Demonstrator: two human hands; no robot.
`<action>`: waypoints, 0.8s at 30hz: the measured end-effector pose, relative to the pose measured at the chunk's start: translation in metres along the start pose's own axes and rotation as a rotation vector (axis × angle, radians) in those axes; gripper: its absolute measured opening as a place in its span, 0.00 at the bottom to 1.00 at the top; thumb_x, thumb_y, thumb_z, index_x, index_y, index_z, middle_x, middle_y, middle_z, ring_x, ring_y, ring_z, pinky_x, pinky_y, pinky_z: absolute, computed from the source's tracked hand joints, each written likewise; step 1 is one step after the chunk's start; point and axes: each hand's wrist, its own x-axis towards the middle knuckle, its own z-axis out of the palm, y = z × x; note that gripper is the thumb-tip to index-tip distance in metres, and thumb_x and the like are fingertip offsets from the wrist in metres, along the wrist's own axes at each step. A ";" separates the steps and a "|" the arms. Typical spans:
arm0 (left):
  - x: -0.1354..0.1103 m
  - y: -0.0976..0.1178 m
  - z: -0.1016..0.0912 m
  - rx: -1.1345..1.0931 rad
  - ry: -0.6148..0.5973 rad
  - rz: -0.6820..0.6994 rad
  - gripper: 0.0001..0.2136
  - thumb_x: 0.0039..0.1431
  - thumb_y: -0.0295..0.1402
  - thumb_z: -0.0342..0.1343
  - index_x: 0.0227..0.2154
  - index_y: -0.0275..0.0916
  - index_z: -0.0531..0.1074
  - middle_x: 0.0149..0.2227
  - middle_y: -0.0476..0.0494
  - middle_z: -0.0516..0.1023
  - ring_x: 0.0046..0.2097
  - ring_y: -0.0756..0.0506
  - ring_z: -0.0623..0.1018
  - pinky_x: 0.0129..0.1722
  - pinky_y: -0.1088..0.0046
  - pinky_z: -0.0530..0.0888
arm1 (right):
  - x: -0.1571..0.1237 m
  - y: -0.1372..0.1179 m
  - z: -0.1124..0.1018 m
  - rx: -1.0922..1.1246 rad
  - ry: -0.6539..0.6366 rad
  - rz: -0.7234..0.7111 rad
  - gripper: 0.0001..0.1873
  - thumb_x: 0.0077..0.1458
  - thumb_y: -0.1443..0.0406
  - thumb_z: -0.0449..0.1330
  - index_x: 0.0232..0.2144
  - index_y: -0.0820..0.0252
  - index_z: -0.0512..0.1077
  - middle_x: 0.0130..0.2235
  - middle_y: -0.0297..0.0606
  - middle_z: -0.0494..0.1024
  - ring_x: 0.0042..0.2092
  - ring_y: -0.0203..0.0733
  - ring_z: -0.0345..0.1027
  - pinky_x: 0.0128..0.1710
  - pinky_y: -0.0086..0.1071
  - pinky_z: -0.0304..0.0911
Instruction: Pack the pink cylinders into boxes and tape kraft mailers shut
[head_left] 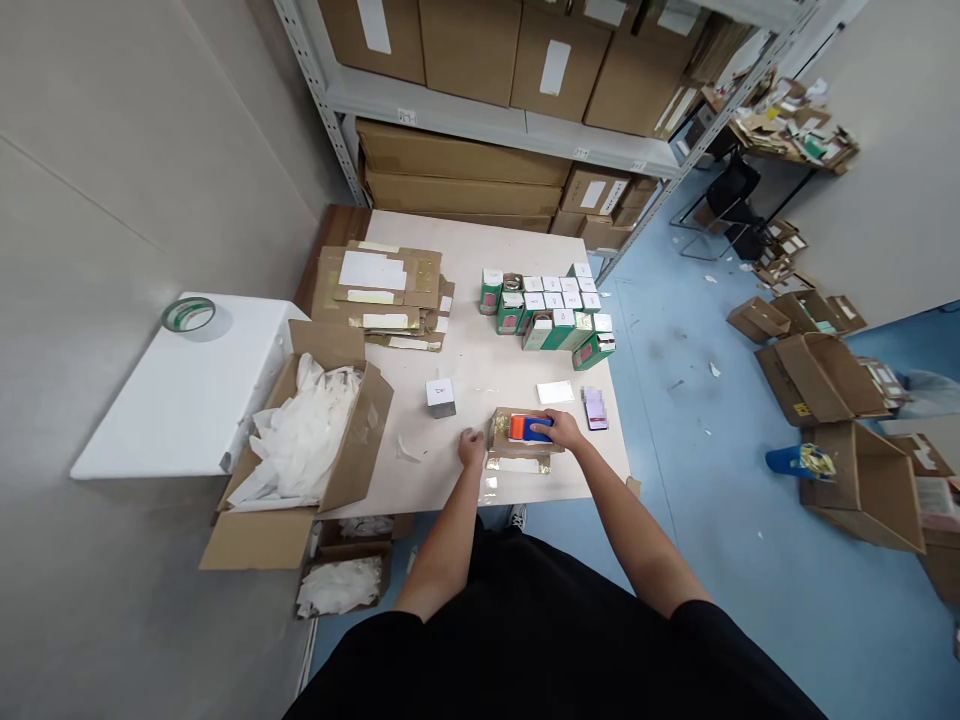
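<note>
R hand [559,430]: fingers laid over a blue-and-orange item [530,429], not clenched, apparently pinning it down on a cardboard packet [504,433] w/ gold tape, near front edge of worktop [480,340], approx. centre. L hand [471,447]: fingers loosely curled just left of packet, seemingly bracing it; grip on it cannot be confirmed. Gold tape strips [517,465] lie directly in front of packet. Behind and right of packet: white card [555,393], purple cards [595,408]. Further back: green-and-white boxes [547,310], packed in tight block, likely for easy counting; flat cardboard stack [382,295] toward back-left corner; small white box [441,397] left of centre.
</note>
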 end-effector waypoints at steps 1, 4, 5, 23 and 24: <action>0.000 0.002 -0.003 0.010 0.002 0.017 0.23 0.65 0.50 0.54 0.52 0.37 0.77 0.47 0.35 0.83 0.48 0.38 0.83 0.47 0.62 0.79 | 0.000 0.000 0.001 -0.008 0.002 0.007 0.21 0.59 0.47 0.65 0.47 0.53 0.79 0.44 0.37 0.84 0.45 0.45 0.76 0.39 0.29 0.62; 0.002 0.016 -0.008 -0.007 -0.039 0.056 0.20 0.67 0.48 0.53 0.49 0.38 0.78 0.48 0.38 0.83 0.49 0.42 0.82 0.48 0.69 0.77 | 0.001 -0.003 0.002 -0.037 0.004 0.015 0.21 0.60 0.47 0.65 0.46 0.53 0.79 0.44 0.37 0.84 0.45 0.44 0.76 0.39 0.29 0.61; 0.003 0.021 -0.008 0.004 -0.063 0.065 0.19 0.65 0.47 0.56 0.48 0.39 0.78 0.47 0.39 0.84 0.48 0.43 0.82 0.48 0.70 0.77 | 0.001 -0.004 0.002 -0.051 0.003 0.015 0.21 0.60 0.47 0.65 0.46 0.53 0.79 0.44 0.37 0.84 0.45 0.44 0.76 0.38 0.29 0.61; 0.012 0.073 -0.034 0.802 -0.510 0.538 0.49 0.51 0.40 0.69 0.74 0.53 0.50 0.77 0.48 0.45 0.68 0.33 0.67 0.63 0.60 0.69 | 0.010 -0.028 -0.004 -0.314 -0.005 0.019 0.28 0.61 0.42 0.60 0.46 0.56 0.81 0.47 0.46 0.83 0.49 0.49 0.76 0.42 0.32 0.64; 0.012 0.075 -0.033 0.853 -0.503 0.526 0.49 0.51 0.41 0.69 0.74 0.54 0.50 0.77 0.48 0.45 0.68 0.32 0.68 0.63 0.59 0.69 | 0.007 -0.029 -0.004 -0.330 0.008 0.029 0.27 0.61 0.42 0.60 0.46 0.57 0.81 0.46 0.46 0.83 0.49 0.50 0.76 0.43 0.32 0.64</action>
